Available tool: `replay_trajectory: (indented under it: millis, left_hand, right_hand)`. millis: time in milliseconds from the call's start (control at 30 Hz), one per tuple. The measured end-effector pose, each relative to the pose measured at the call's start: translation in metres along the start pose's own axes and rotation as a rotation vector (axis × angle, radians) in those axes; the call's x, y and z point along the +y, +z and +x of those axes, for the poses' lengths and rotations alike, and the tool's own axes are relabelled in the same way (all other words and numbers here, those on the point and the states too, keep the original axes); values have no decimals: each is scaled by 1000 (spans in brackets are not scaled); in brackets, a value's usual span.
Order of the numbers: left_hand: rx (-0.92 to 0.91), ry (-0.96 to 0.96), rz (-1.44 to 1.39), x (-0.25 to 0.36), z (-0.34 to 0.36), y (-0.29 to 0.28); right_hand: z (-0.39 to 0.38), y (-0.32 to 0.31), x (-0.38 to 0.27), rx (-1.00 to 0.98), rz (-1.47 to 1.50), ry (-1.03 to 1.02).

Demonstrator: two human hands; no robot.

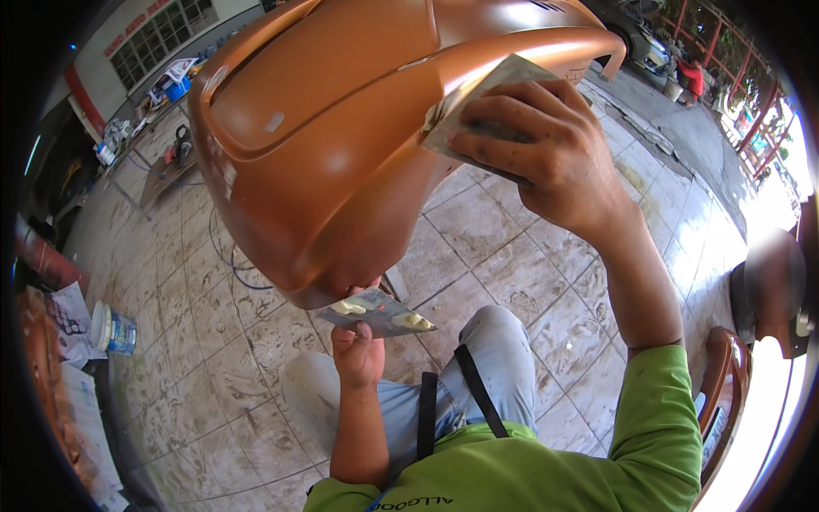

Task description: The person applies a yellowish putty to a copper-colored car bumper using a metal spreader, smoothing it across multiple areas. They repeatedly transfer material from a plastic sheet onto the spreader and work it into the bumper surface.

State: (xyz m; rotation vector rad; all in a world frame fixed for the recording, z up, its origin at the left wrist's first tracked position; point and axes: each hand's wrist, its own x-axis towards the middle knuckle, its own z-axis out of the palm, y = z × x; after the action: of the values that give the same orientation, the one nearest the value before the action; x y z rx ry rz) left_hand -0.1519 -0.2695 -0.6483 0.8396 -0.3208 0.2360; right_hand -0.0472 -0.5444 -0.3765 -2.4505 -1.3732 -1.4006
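A large orange-painted vehicle body shell (358,154) fills the upper middle of the view. My right hand (567,158) is closed around a wide, flat grey putty spreader (510,75), held at the shell's right-hand ridge. Pale putty shows along the spreader's left edge, beside the orange surface. Lower down, my left hand (360,357) grips a thin grey metal plate (375,322), its thumb on the near edge. Dabs of yellowish putty (416,322) lie on this plate. It sits just under the shell's lower tip; whether the two touch I cannot tell.
Stained tiles (478,222) cover the floor around my knees. A white-and-blue bucket (115,328) stands at the left, with a low board bearing a tool (177,152) farther back. A parked car (644,47) and a person in red (693,78) are at the far right.
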Motion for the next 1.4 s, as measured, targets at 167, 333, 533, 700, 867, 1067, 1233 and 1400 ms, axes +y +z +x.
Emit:
replay_trajectory:
  millis: [167, 333, 533, 700, 867, 1067, 1233, 1400]
  left_hand:
    - [-12, 6, -12, 3, 0, 5]
    - [-28, -2, 13, 2, 1, 2]
    - [-39, -4, 65, 11, 0, 11]
    - [-28, 14, 85, 11, -2, 4]
    - [-1, 3, 70, 6, -3, 5]
    - [-51, -2, 62, 5, -1, -1]
    - [-17, 18, 41, 0, -1, 1]
    - [-10, 19, -14, -1, 3, 1]
  right_hand:
    - [-42, 15, -16, 34, -27, 48]
    - [-55, 47, -29, 283, -93, 26]
    - [-56, 93, -31, 373, -45, 119]
    - [-74, 97, -43, 374, 53, 149]
    - [-53, 94, -39, 509, 45, 178]
    - [-68, 85, -65, 314, 130, 247]
    - [-72, 42, -88, 279, 981, 897]
    - [-35, 34, -86, 379, 1258, 1055]
